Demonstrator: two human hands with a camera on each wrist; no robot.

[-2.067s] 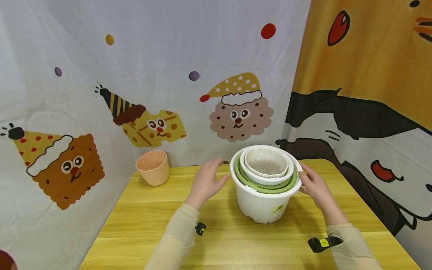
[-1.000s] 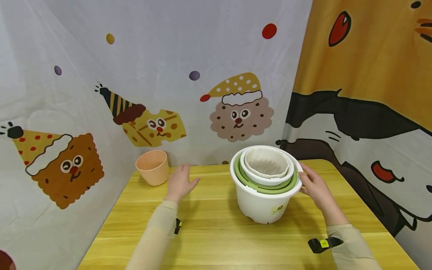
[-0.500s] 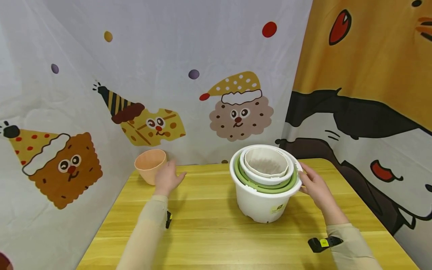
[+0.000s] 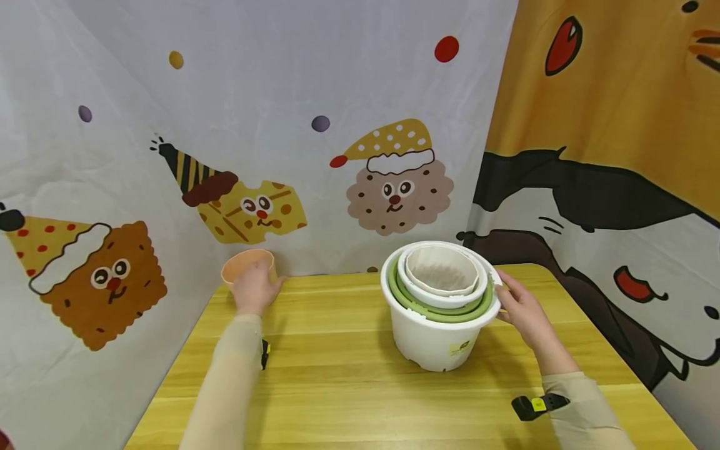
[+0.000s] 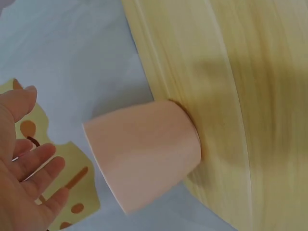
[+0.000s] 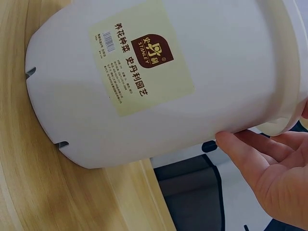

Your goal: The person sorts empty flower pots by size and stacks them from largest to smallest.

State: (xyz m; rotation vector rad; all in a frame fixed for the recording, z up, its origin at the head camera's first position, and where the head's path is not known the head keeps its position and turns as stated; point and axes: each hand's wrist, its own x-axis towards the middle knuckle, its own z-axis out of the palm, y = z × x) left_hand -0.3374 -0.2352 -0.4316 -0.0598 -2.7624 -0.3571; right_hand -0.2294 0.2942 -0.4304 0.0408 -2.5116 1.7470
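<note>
A peach-coloured flowerpot (image 4: 232,270) stands upright at the back left of the table. My left hand (image 4: 254,290) overlaps it in the head view; the left wrist view shows loosely spread fingers beside the rim of the peach pot (image 5: 144,156), with a gap between. On the right stands a large white flowerpot (image 4: 430,344) with a label (image 6: 144,57). Nested in it are a green pot (image 4: 430,312), a smaller white pot (image 4: 447,301) and an off-white fluted pot (image 4: 443,269). My right hand (image 4: 525,309) grips the large pot's right rim, thumb against its outer wall.
Both pots stand on a yellow wood-grain table (image 4: 337,375). A white cloth (image 4: 270,75) with cartoon food hangs close behind the table, and an orange cartoon cloth (image 4: 619,106) hangs along the right. Sleeves with wrist cameras cover both forearms.
My left hand has moved leftward from beside the nested pots to the peach flowerpot. The right hand has stayed at the large white pot's rim. The pots stand where they stood.
</note>
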